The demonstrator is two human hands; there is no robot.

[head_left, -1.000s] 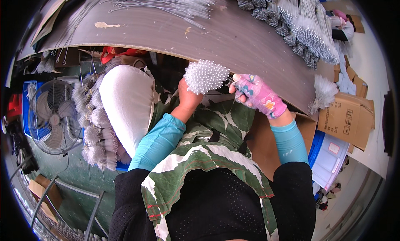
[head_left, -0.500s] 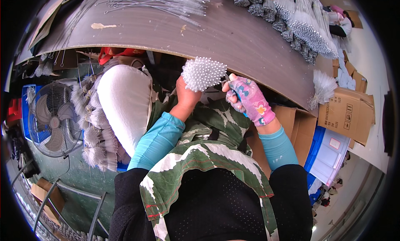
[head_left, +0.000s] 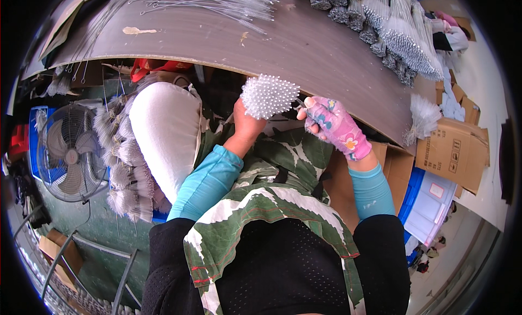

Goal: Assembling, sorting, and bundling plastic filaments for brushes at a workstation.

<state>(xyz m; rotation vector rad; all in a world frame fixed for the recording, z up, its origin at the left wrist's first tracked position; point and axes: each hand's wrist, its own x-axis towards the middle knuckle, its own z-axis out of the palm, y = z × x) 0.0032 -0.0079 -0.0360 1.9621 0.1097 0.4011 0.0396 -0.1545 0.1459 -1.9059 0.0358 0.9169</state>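
My bare left hand [head_left: 247, 124] is closed round a bundle of thin wire brushes [head_left: 269, 96], its white-dotted tip ends facing up. The bundle is just off the near edge of the brown table [head_left: 326, 59], above my lap. To its right, my right hand [head_left: 335, 125], in a pink flowered fingerless glove, is closed on a small tool [head_left: 298, 103]. Only the dark tip shows, close to the bundle's right side; the fingers hide the rest, so its exact kind cannot be told. Loose wire brushes [head_left: 212, 4] with looped ends lie at the table's far side.
Stacked brush bundles [head_left: 402, 35] cover the table's far right. A floor fan [head_left: 72, 156] and hanging brush bundles [head_left: 128, 168] are at left, beside a white rounded cloth-covered form [head_left: 163, 135]. Cardboard boxes [head_left: 455, 149] stand at right. Another person [head_left: 452, 38] sits at far right.
My right hand has shifted slightly right and turned, and the blue on the tool no longer shows. My left hand still holds the bundle in nearly the same place.
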